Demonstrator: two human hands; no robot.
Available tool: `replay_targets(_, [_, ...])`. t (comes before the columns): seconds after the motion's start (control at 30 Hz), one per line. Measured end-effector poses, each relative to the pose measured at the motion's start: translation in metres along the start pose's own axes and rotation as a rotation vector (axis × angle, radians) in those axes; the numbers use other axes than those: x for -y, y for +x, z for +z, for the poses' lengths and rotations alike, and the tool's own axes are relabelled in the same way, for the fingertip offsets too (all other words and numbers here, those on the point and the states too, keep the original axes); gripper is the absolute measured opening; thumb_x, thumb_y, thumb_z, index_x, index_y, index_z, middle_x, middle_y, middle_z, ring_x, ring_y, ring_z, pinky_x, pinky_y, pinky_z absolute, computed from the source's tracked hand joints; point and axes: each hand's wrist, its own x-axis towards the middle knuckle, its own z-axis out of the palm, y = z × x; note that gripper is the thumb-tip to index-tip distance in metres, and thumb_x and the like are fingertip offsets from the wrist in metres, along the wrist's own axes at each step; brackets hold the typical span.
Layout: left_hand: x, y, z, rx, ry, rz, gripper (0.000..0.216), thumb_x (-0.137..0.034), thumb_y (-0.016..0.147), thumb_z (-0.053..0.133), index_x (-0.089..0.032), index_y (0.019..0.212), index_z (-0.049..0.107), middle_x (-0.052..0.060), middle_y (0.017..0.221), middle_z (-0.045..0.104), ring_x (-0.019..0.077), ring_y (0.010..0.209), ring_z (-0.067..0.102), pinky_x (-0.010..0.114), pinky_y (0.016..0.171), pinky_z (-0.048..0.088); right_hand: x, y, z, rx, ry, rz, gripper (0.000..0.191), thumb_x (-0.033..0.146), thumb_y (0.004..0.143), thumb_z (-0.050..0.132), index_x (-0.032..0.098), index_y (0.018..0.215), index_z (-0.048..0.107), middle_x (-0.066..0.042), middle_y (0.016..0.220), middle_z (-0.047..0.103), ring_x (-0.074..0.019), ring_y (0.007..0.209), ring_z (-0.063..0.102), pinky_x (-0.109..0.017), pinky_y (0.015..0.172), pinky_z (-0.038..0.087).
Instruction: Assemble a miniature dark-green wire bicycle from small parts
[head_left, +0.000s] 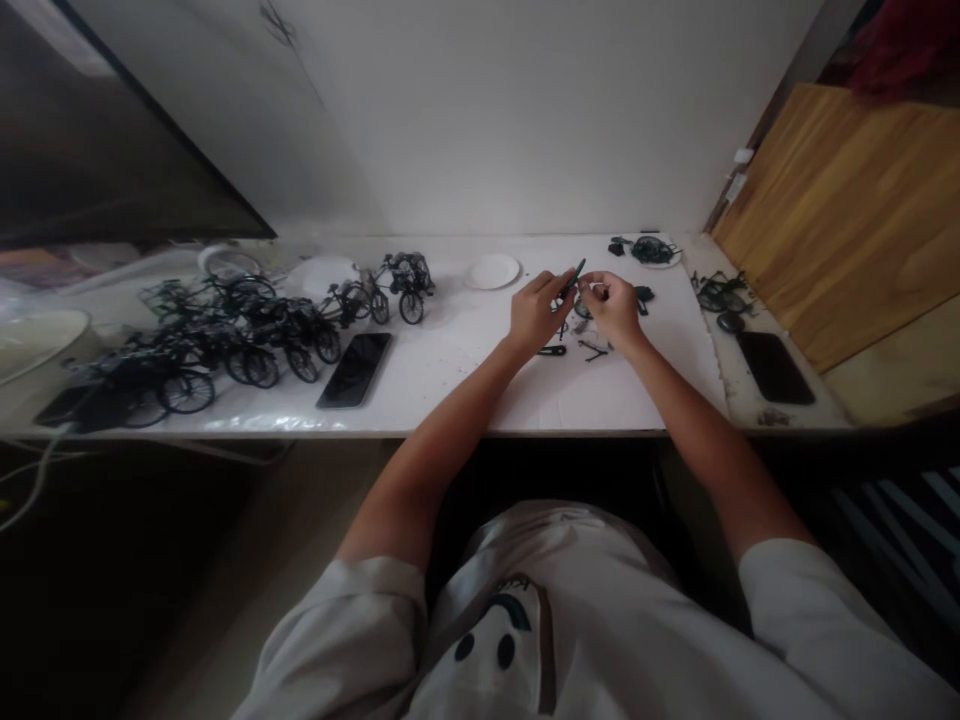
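Looking down on the table (450,345), head view.
I see the left hand (532,314) with fingers clamped on a green part (577,271), above the table; the right hand (616,310) bunches its fingers beside it, whether gripping I cannot tell.

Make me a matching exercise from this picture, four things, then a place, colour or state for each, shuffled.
1. Model bicycles
2. Left hand and right hand
3. Wooden panel
4. Shirt

A. Close together at a small green piece
B. Pale, with a dark print
C. Crowded on the left of the table
D. Brown, at the far right

Pairs: 1-C, 2-A, 3-D, 4-B
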Motion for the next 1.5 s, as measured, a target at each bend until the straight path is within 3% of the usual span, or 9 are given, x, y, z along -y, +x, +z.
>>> replay_targets(0.17, [-0.001,0.000,-0.001,-0.003,-0.009,-0.006,0.036,-0.035,0.110,0.058,-0.017,0.137,0.075,0.009,0.099,0.076,0.0136,0.082,0.071,0.028,0.077,0.056,-0.001,-0.005,0.000,-0.059,-0.099,-0.179,0.017,0.037,0.097,0.066,0.021,0.095,0.071,0.008,0.058,0.038,-0.0124,0.054,0.035,-0.030,0.059,0.031])
replay_targets(0.43, [-0.003,0.001,-0.003,0.007,0.007,0.019,0.035,-0.033,0.109,0.057,-0.017,0.134,0.076,0.009,0.098,0.076,0.0159,0.084,0.072,0.030,0.077,0.053,0.000,-0.005,0.000,-0.060,-0.079,-0.144,0.016,0.037,0.094,0.069,0.021,0.093,0.071,0.008,0.057,0.038,-0.0129,0.055,0.035,-0.030,0.059,0.032])
replay_targets(0.67, [-0.004,0.002,-0.005,0.004,0.018,0.020,0.036,-0.036,0.110,0.054,-0.018,0.132,0.077,0.010,0.098,0.076,0.0164,0.083,0.070,0.030,0.076,0.053,-0.001,0.001,0.002,0.001,0.154,0.126,0.037,0.053,0.082,0.081,0.018,0.091,0.073,0.007,0.060,0.043,-0.0106,0.056,0.034,-0.028,0.055,0.027])
replay_targets(0.87, [-0.004,0.002,-0.004,0.000,0.041,0.033,0.037,-0.037,0.111,0.053,-0.018,0.133,0.077,0.009,0.097,0.076,0.0165,0.084,0.070,0.030,0.075,0.053,-0.001,0.005,-0.002,0.133,0.461,0.405,0.045,0.055,0.069,0.089,0.019,0.088,0.070,0.013,0.056,0.028,-0.0073,0.049,0.019,-0.028,0.048,0.011])
replay_targets(0.93, [-0.005,0.002,-0.004,0.001,0.035,0.024,0.037,-0.037,0.111,0.054,-0.018,0.133,0.077,0.009,0.097,0.076,0.0163,0.084,0.070,0.029,0.076,0.053,0.000,0.004,-0.002,0.092,0.413,0.362,0.040,0.053,0.072,0.086,0.019,0.087,0.071,0.011,0.056,0.031,-0.0081,0.050,0.022,-0.028,0.048,0.014])
replay_targets(1.07, [-0.005,0.002,-0.005,0.009,0.015,-0.004,0.036,-0.036,0.110,0.055,-0.019,0.133,0.076,0.009,0.098,0.076,0.0164,0.084,0.071,0.030,0.077,0.054,0.001,-0.001,-0.001,-0.046,0.080,0.030,0.027,0.047,0.086,0.077,0.020,0.090,0.074,0.007,0.059,0.038,-0.0118,0.056,0.034,-0.028,0.056,0.030])
replay_targets(1.17, [-0.006,0.002,-0.006,0.011,0.007,-0.018,0.034,-0.035,0.109,0.056,-0.019,0.132,0.077,0.009,0.098,0.076,0.0165,0.084,0.071,0.030,0.077,0.055,0.002,-0.005,-0.001,-0.069,-0.113,-0.143,0.022,0.044,0.095,0.071,0.022,0.094,0.074,0.007,0.059,0.038,-0.0133,0.057,0.036,-0.030,0.062,0.036])
replay_targets(1.5, [-0.005,0.002,-0.005,0.042,0.014,-0.019,0.034,-0.032,0.108,0.060,-0.018,0.133,0.076,0.009,0.098,0.076,0.0170,0.085,0.072,0.031,0.078,0.054,-0.001,-0.006,-0.002,-0.070,-0.215,-0.181,0.015,0.035,0.095,0.068,0.022,0.095,0.074,0.008,0.059,0.038,-0.0126,0.055,0.037,-0.030,0.063,0.035])
